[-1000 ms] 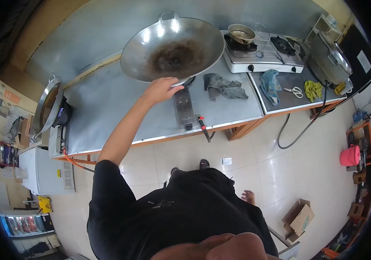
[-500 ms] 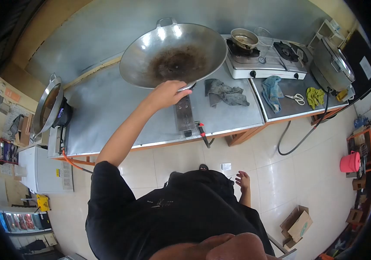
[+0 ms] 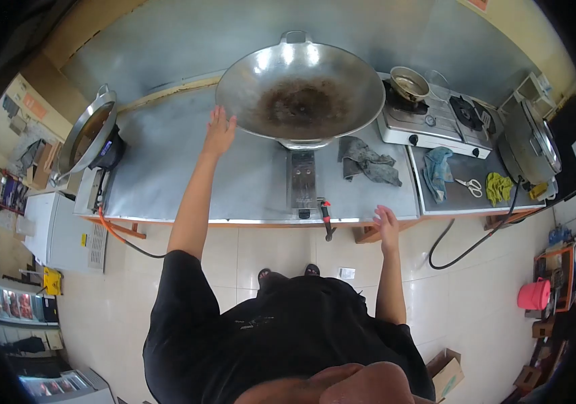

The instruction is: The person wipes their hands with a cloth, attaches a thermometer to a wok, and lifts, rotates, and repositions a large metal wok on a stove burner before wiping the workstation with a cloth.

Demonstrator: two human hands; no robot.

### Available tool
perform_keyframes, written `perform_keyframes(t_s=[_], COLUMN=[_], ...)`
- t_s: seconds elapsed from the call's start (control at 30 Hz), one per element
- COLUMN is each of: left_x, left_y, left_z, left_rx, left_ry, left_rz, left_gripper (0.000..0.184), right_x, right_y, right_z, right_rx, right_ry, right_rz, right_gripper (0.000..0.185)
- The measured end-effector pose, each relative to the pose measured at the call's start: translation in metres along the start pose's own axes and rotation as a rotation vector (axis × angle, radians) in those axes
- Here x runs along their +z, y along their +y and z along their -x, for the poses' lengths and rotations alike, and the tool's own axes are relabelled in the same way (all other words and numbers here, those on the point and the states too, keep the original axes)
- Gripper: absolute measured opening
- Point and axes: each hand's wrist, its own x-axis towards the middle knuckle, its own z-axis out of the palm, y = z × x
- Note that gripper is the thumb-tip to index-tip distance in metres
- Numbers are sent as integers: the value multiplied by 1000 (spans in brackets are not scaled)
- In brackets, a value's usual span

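A large metal wok [image 3: 300,128] with a browned, scorched bottom sits on the burner on the steel counter. My left hand [image 3: 220,131] is at the wok's left rim, fingers stretched and holding nothing; whether it touches the rim I cannot tell. Over the counter's front edge hovers my right hand [image 3: 387,222], empty, with its fingers apart. A burner control box [image 3: 303,180] stands in front of the wok, and a red-handled gas valve [image 3: 326,214] hangs at the edge. To the wok's right lies a crumpled grey cloth [image 3: 371,162].
A second wok [image 3: 87,138] stands at the far left. On the right are a gas stove [image 3: 429,124] with a small pan [image 3: 409,84], a blue cloth [image 3: 438,176], scissors [image 3: 469,187], a yellow-green cloth [image 3: 499,189] and a big lidded pot [image 3: 527,145]. A black hose [image 3: 460,262] loops over the floor.
My left hand has let go of the wok's near handle and moved to its left rim. My right hand has risen from beside my body to the counter's edge. The view has shifted.
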Motion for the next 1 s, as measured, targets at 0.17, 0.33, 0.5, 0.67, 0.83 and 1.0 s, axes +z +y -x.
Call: perform_keyframes(t_s=[0.17,0.33,0.5,0.67,0.83,1.0], left_x=[-29,0,38,83,73,81], left_y=[29,-11,-48,-84,-56,-66], left_z=[11,-15,-55,-89,-81,-75], left_rx=[-80,-21,-22,-114,-248,-242], left_ry=[-53,-92,70,16,-25,-76], left_rz=[24,-13,-38,-96,-110,-190], left_gripper=[68,71,75,77,78,77], right_x=[29,33,63,95,116,109], right_y=[-21,-67,-161,-181,-188,-174], right_z=[-16,-70,-123,-214,-207,-229], right_rx=[-37,-236,-545,-642,-676,-682], right_ry=[-69,-13,115,237,207,218], right_rz=[43,112,250,686,807,817], right_gripper=[29,33,53,65,57,53])
